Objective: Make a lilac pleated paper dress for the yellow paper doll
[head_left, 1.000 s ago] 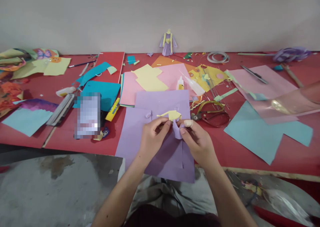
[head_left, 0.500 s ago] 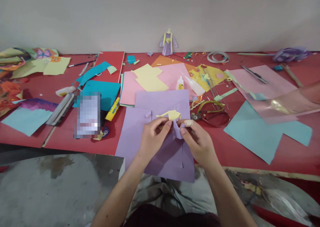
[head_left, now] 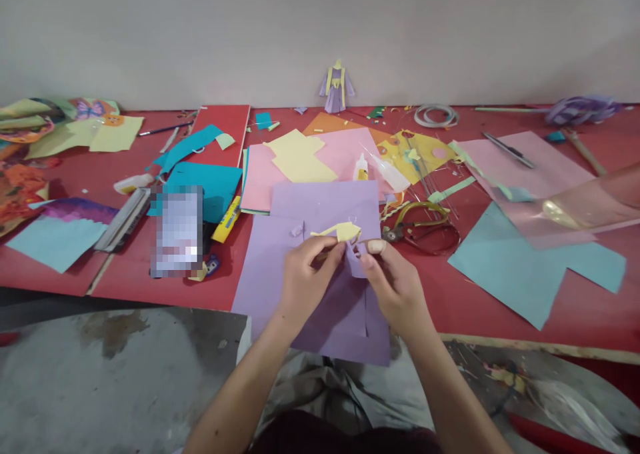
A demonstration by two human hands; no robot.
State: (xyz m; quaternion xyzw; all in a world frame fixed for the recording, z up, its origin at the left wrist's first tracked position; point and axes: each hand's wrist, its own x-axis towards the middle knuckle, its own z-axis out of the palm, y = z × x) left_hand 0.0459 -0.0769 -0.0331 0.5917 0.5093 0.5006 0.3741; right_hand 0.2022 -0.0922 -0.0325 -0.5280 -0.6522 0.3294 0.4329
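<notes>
Through the head camera, I watched the left hand (head_left: pixel 310 271) pinch a small yellow-and-purple paper piece (head_left: pixel 349 232) between thumb and forefinger. The right hand (head_left: pixel 397 284), with a pale wrap (head_left: pixel 376 246) on one finger, had its thumb and forefinger close together at the purple side of that piece; I could not tell whether they gripped it. The piece sat between the two hands, above the purple sheets (head_left: pixel 325 197) on the red tabletop (head_left: pixel 443 311).

Just right of the right hand lay pliers (head_left: pixel 425 209) with yellow handles, and farther right a light blue sheet (head_left: pixel 515 267). Left of the left hand I saw a yellow glue stick (head_left: pixel 227 219). Beyond both hands stood a small glue bottle (head_left: pixel 361 169) and, farther off by the wall (head_left: pixel 225 41), a purple-and-yellow paper doll (head_left: pixel 337 91).
</notes>
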